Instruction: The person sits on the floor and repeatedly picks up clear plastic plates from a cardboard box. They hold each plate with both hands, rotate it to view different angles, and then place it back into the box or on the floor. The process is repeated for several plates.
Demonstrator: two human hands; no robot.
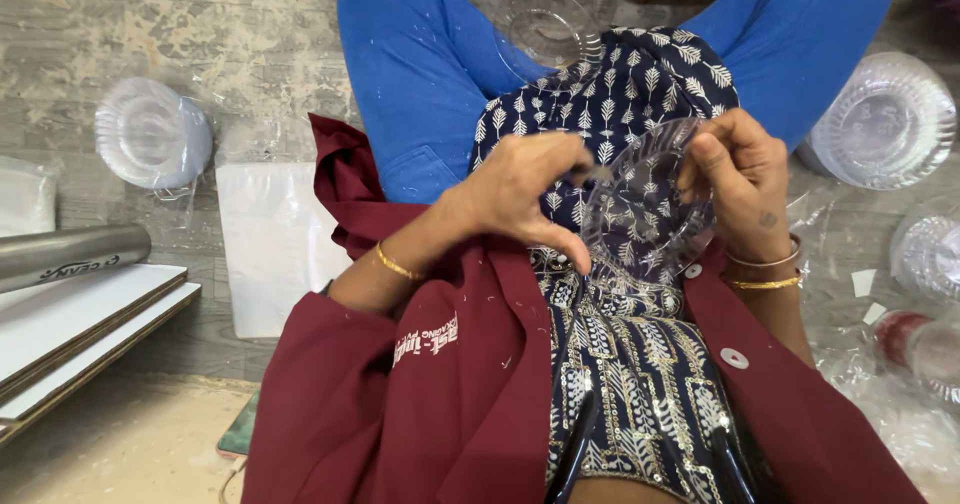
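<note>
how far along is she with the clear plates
Looks done: stacks of clear plates sit at the left and the right. In hand: left hand and right hand hold one clear plate. Apparently left: loose plates at the right edge. Total unknown.

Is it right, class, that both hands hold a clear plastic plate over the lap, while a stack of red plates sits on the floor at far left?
Not quite. The head view shows the left hand and right hand holding the clear plate over the lap, but the stack on the floor at far left is clear plastic, not red.
</note>
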